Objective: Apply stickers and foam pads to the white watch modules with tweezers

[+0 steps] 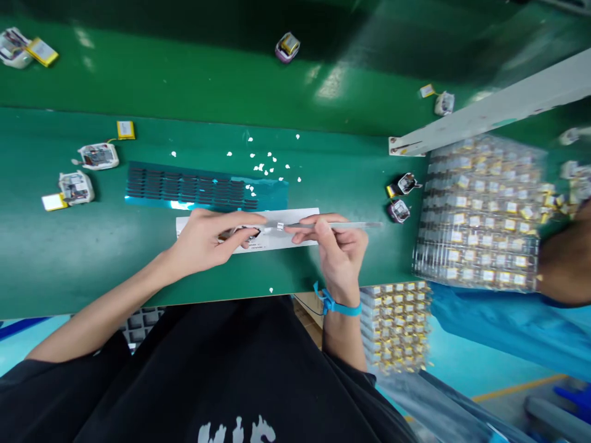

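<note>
1. Lying centre of frame on the green bench (258, 271): white sheet (295, 216); likely light and limp, best held by an edge.
2. Left hand (203, 240), centre: thumb and fingers pinched on device (252, 234), above the sheet. Probably light, stiff shell, fragile inside; grip by the rim.
3. Right hand (341, 249), right of centre: fingers closed round slim tool (332, 226). Likely stiff, possibly slippery; hold mid-shaft.
4. White tab (280, 226) at tool's tip, between the hands: presumably very light, easily dropped; take by an edge.
5. Hidden: much of device, under left fingers. Sheet's print unreadable. Tool's outer end faint; tab's contact unclear.
</note>
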A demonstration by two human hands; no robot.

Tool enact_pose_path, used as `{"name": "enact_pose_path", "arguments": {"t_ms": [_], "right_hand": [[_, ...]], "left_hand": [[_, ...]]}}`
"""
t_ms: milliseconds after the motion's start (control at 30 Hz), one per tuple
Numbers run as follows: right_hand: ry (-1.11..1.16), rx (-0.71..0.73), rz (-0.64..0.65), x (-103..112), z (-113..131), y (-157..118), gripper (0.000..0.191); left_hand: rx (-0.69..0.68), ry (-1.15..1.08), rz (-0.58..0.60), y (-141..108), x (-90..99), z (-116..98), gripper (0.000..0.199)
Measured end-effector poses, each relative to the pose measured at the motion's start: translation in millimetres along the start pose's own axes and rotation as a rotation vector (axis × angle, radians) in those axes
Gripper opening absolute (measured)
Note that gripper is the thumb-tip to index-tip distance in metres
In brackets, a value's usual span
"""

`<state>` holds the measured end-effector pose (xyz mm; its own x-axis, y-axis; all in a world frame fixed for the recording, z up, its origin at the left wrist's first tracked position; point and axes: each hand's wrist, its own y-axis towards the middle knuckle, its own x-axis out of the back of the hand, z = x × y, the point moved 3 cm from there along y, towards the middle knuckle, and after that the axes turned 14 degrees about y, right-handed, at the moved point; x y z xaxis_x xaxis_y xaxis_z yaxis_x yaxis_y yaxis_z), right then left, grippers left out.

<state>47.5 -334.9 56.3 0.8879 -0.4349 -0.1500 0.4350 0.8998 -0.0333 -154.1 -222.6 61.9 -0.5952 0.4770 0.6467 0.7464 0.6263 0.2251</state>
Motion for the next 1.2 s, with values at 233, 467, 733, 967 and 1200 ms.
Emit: {"name": "enact_pose_path", "arguments": {"t_ms": [233,467,733,967,1200], "right_hand": [[-0.005,0.049,0.086,-45.7,17.2,-1.7,0.024],[-0.019,0.096,0.068,-54.5,14.7,1.4,0.022],[-0.034,0.157,0.059,-56.4,12.2,1.2,0.020],[-0.018,0.153,0.060,-58.5,13.2,1.9,0.017],[-0.039,0.215,0.039,-58.4,11.5,-2.0,0.016]], "left_hand": [[0.188,-0.443,0.163,0.5,-4.3,-5.0,0.039],[0.240,-0.491,0.140,-0.9,-5.4,-4.4,0.040],[0.276,-0.528,0.121,-1.3,-5.8,-4.0,0.043],[0.308,-0.540,0.135,-0.2,-3.8,-5.6,0.042],[0.331,-0.537,0.137,-1.1,-4.3,-5.4,0.044]]}}
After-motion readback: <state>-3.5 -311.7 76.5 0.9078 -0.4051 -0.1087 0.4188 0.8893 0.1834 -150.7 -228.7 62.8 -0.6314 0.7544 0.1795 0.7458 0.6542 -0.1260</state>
